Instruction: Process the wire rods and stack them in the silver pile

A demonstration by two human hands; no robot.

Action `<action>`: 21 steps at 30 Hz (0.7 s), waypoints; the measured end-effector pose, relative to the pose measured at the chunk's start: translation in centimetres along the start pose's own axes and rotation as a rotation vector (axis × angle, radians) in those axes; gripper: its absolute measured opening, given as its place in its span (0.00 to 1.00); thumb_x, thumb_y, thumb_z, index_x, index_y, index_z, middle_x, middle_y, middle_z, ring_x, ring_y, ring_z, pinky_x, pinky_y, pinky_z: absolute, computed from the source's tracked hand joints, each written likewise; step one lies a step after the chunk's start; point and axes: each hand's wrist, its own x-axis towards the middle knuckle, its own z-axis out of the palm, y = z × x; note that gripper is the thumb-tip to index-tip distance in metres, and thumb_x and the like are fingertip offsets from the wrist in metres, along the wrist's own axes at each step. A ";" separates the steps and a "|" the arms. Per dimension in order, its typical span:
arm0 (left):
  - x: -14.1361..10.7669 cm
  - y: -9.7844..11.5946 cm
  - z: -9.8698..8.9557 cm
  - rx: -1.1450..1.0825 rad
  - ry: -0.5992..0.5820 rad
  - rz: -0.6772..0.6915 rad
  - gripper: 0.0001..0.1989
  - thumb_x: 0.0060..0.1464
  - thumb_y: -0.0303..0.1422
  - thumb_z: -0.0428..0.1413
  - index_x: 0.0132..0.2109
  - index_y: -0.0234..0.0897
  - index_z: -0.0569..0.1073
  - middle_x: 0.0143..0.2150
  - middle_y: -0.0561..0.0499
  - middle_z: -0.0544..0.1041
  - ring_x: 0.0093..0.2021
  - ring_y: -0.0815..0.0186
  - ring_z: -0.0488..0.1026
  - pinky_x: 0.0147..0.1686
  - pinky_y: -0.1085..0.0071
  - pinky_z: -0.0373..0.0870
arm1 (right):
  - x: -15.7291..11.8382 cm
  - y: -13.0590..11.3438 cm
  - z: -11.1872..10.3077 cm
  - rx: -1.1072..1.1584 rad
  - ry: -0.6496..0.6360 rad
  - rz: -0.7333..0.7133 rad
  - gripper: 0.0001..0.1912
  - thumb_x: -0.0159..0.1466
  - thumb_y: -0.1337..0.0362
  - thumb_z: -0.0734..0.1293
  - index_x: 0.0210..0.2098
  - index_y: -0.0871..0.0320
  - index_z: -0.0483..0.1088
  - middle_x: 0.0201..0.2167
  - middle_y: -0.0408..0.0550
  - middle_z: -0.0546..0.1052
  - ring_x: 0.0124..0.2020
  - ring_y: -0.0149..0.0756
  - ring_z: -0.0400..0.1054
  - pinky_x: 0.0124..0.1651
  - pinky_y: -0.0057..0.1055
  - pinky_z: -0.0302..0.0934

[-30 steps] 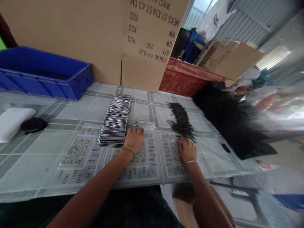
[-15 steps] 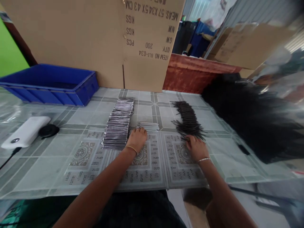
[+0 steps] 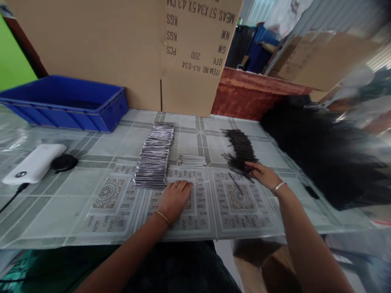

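Observation:
My left hand [image 3: 176,200] is closed over the middle printed placemat [image 3: 200,228], and a thin pale stick [image 3: 201,183] pokes out to the right from its fingertips. Just above it lies a small bundle of pale, thin sticks [image 3: 192,160]. A long row of shiny silver, ridged sticks [image 3: 154,158] runs away from me on the left. My right hand [image 3: 264,175] pinches at the near end of a loose pile of dark, thin sticks [image 3: 241,146]; its exact hold is partly hidden. One dark stick [image 3: 236,183] lies slanted on the right-hand placemat [image 3: 220,228].
A blue plastic crate [image 3: 64,106] stands at the back left. Near it lie a white power bank [image 3: 35,162] with a cable and a black round object [image 3: 64,162]. A cardboard sheet [image 3: 106,53] rises behind the table; a black heap [image 3: 330,150] covers the right side.
My left hand has moved nearer me, away from the pale bundle, with a thin stick in it. My right hand has shifted right and away from me; a dark stick now shows on the placemat.

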 end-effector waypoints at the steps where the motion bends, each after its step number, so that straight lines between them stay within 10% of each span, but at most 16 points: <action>1: -0.3 -0.1 0.3 -0.028 0.007 -0.016 0.17 0.62 0.25 0.47 0.57 0.38 0.69 0.52 0.44 0.75 0.50 0.59 0.72 0.51 0.60 0.68 | 0.3 0.0 -0.3 -0.032 0.005 0.015 0.25 0.58 0.72 0.59 0.53 0.58 0.73 0.41 0.50 0.80 0.40 0.37 0.75 0.49 0.36 0.68; 10: -0.1 -1.6 1.2 -0.421 0.210 -0.111 0.13 0.65 0.30 0.45 0.47 0.36 0.73 0.44 0.45 0.77 0.45 0.61 0.75 0.50 0.61 0.71 | 1.5 -2.4 0.6 -0.167 0.102 0.056 0.33 0.61 0.71 0.59 0.66 0.67 0.55 0.37 0.51 0.80 0.37 0.40 0.74 0.47 0.38 0.66; 21: 0.0 -2.1 1.8 -0.474 0.270 -0.057 0.12 0.64 0.33 0.45 0.43 0.36 0.72 0.42 0.45 0.77 0.44 0.60 0.74 0.49 0.59 0.72 | -1.2 -7.6 1.6 -0.120 0.134 -0.081 0.14 0.68 0.67 0.60 0.43 0.61 0.76 0.41 0.53 0.80 0.42 0.38 0.73 0.51 0.36 0.64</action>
